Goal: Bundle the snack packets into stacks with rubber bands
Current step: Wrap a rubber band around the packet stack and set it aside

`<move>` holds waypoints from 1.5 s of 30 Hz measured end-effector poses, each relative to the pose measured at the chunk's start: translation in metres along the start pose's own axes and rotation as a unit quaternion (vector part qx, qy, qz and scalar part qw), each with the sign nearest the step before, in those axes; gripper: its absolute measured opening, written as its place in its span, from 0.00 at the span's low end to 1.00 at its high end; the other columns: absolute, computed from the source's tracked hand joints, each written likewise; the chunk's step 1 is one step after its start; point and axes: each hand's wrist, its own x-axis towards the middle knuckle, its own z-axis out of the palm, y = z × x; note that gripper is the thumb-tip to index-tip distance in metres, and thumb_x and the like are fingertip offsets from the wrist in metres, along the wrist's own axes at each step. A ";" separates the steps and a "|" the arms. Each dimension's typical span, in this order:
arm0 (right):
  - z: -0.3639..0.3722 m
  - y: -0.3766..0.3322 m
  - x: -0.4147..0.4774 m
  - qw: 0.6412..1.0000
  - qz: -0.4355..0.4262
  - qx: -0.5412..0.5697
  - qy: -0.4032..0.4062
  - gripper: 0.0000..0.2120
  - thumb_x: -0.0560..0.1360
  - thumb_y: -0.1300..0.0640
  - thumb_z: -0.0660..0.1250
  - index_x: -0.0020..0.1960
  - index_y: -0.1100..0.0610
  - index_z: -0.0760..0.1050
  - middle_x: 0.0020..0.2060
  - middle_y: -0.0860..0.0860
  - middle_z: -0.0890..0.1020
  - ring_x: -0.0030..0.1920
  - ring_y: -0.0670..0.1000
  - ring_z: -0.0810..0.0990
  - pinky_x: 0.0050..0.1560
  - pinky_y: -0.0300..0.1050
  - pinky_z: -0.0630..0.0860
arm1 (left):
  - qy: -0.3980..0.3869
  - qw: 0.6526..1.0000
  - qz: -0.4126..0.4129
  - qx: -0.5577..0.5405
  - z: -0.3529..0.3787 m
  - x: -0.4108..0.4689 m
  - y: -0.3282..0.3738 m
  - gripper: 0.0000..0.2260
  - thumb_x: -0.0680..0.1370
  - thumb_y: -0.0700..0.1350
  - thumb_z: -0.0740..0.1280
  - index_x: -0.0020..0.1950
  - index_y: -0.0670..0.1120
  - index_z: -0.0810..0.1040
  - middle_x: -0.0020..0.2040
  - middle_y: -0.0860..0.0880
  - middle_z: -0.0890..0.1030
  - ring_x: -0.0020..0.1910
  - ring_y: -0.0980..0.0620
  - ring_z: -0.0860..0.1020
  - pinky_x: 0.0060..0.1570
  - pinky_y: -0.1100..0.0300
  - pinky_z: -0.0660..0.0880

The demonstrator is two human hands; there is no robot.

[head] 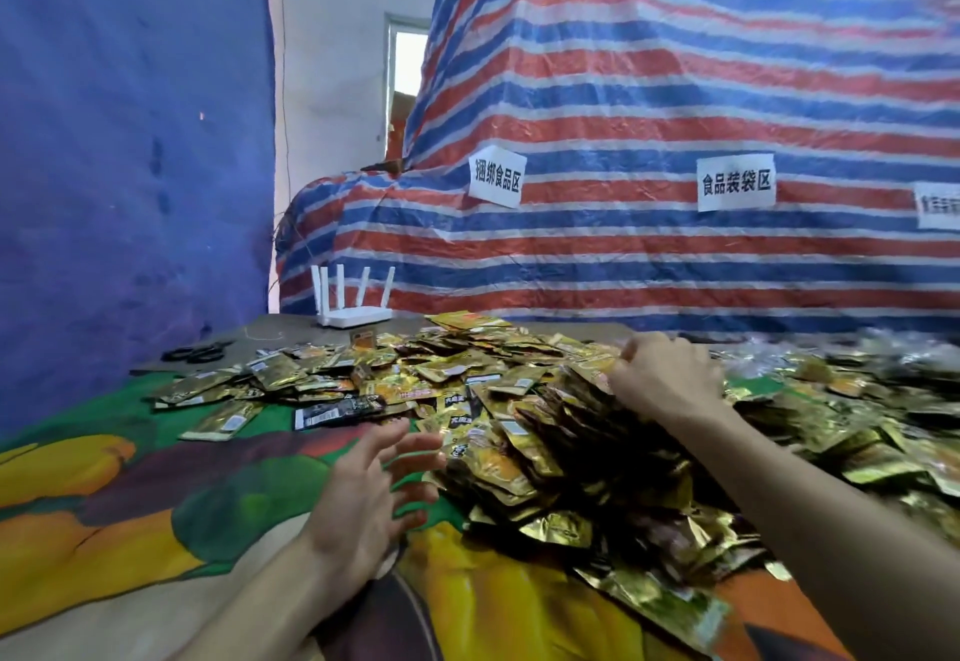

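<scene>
A big heap of gold foil snack packets (524,400) covers the middle and right of the table. My right hand (662,374) reaches into the top of the heap, fingers curled down onto packets there; what it grips is hidden. My left hand (371,494) hovers open at the heap's left edge, fingers spread and pointing toward the packets, holding nothing. A few black packets (337,412) lie at the heap's near left side. Dark rubber bands (200,351) lie in a small cluster at the far left of the table.
A colourful fruit-print cloth (130,494) covers the table. A white router (353,315) with several antennas stands at the back. Behind it rises a red, white and blue striped tarp (649,115) with paper labels. A blue sheet (130,141) hangs on the left.
</scene>
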 end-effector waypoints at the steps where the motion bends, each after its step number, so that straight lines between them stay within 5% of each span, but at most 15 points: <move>1: 0.000 -0.001 0.000 1.000 0.006 0.015 -0.006 0.18 0.77 0.47 0.59 0.63 0.53 0.77 0.61 0.60 0.78 0.63 0.63 0.74 0.66 0.57 0.71 | 0.002 1.000 -0.002 0.003 0.001 -0.001 0.000 0.19 0.70 0.55 0.66 0.50 0.41 0.81 0.42 0.45 0.81 0.35 0.49 0.75 0.37 0.55 0.66; 7: -0.011 -0.010 -0.006 0.997 -0.003 0.023 -0.072 0.21 0.72 0.45 0.62 0.57 0.56 0.77 0.58 0.60 0.79 0.58 0.63 0.77 0.64 0.59 0.74 | 0.019 0.999 0.005 0.045 0.004 -0.007 0.000 0.16 0.68 0.55 0.67 0.45 0.43 0.82 0.40 0.46 0.80 0.33 0.51 0.74 0.36 0.56 0.66; 11: -0.014 -0.016 -0.008 0.999 -0.007 -0.025 -0.039 0.19 0.73 0.45 0.63 0.59 0.55 0.75 0.63 0.62 0.73 0.64 0.63 0.71 0.66 0.60 0.69 | 0.051 0.998 0.009 0.045 0.002 -0.006 -0.002 0.13 0.69 0.54 0.68 0.43 0.46 0.83 0.39 0.48 0.81 0.33 0.52 0.74 0.34 0.58 0.66; 17: -0.011 -0.057 -0.017 0.994 -0.082 -0.068 -0.012 0.14 0.73 0.46 0.65 0.51 0.55 0.72 0.62 0.63 0.72 0.64 0.63 0.67 0.64 0.64 0.65 | 0.162 0.971 0.091 0.149 -0.004 0.021 0.009 0.03 0.78 0.41 0.68 0.45 0.43 0.80 0.38 0.46 0.80 0.31 0.50 0.75 0.29 0.61 0.68; 20: 0.006 -0.095 -0.025 0.986 -0.154 -0.061 -0.037 0.13 0.71 0.49 0.65 0.50 0.56 0.69 0.62 0.62 0.71 0.64 0.63 0.67 0.65 0.63 0.64 | 0.179 0.871 0.170 0.424 -0.029 0.045 0.023 0.03 0.78 0.40 0.68 0.46 0.47 0.79 0.41 0.49 0.80 0.42 0.48 0.78 0.40 0.57 0.75; 23: 0.031 -0.128 -0.026 0.976 -0.190 -0.049 -0.097 0.09 0.71 0.52 0.66 0.42 0.56 0.68 0.57 0.61 0.74 0.60 0.62 0.71 0.61 0.58 0.69 | 0.178 0.676 0.155 0.698 -0.059 0.064 0.033 0.05 0.77 0.49 0.67 0.52 0.53 0.76 0.49 0.55 0.80 0.49 0.52 0.79 0.52 0.55 0.74; 25: 0.050 -0.145 -0.019 0.969 -0.203 -0.043 -0.138 0.08 0.71 0.54 0.66 0.38 0.55 0.68 0.46 0.56 0.77 0.49 0.58 0.75 0.52 0.52 0.73 | 0.171 0.628 0.150 0.744 -0.073 0.079 0.037 0.09 0.76 0.52 0.67 0.55 0.54 0.74 0.53 0.55 0.78 0.54 0.51 0.77 0.58 0.52 0.70; 28: 0.083 -0.160 0.000 0.959 -0.199 -0.085 -0.186 0.09 0.74 0.50 0.67 0.43 0.56 0.73 0.41 0.51 0.80 0.45 0.55 0.80 0.55 0.50 0.78 | 0.186 0.616 0.099 0.759 -0.090 0.109 0.036 0.17 0.75 0.57 0.68 0.61 0.54 0.72 0.59 0.52 0.75 0.62 0.49 0.72 0.66 0.47 0.65; 32: 0.120 -0.168 0.027 0.942 -0.151 -0.174 -0.242 0.29 0.73 0.35 0.68 0.65 0.54 0.75 0.59 0.53 0.80 0.59 0.57 0.80 0.63 0.57 0.77 | 0.202 0.595 0.033 0.777 -0.107 0.146 0.030 0.31 0.73 0.64 0.69 0.70 0.51 0.68 0.72 0.45 0.68 0.71 0.43 0.66 0.69 0.43 0.62; 37: 0.145 -0.177 0.057 0.931 -0.078 -0.256 -0.248 0.49 0.63 0.20 0.65 0.73 0.52 0.69 0.68 0.58 0.72 0.67 0.61 0.72 0.65 0.54 0.75 | 0.198 0.616 -0.027 0.762 -0.113 0.175 0.024 0.33 0.75 0.61 0.67 0.74 0.48 0.63 0.75 0.43 0.64 0.72 0.40 0.65 0.70 0.41 0.62; 40: 0.153 -0.179 0.071 0.911 -0.115 -0.271 -0.288 0.42 0.69 0.25 0.65 0.72 0.52 0.72 0.65 0.54 0.76 0.64 0.57 0.76 0.63 0.50 0.76 | 0.191 0.629 -0.042 0.752 -0.113 0.186 0.023 0.28 0.76 0.56 0.66 0.73 0.46 0.64 0.71 0.43 0.69 0.70 0.39 0.68 0.68 0.42 0.65; 45: 0.152 -0.181 0.072 0.907 -0.157 -0.280 -0.272 0.33 0.74 0.32 0.67 0.68 0.54 0.76 0.60 0.51 0.79 0.59 0.54 0.78 0.45 0.45 0.76 | 0.177 0.576 0.010 0.798 -0.116 0.187 0.014 0.17 0.81 0.47 0.58 0.69 0.47 0.67 0.69 0.45 0.72 0.68 0.39 0.69 0.64 0.43 0.67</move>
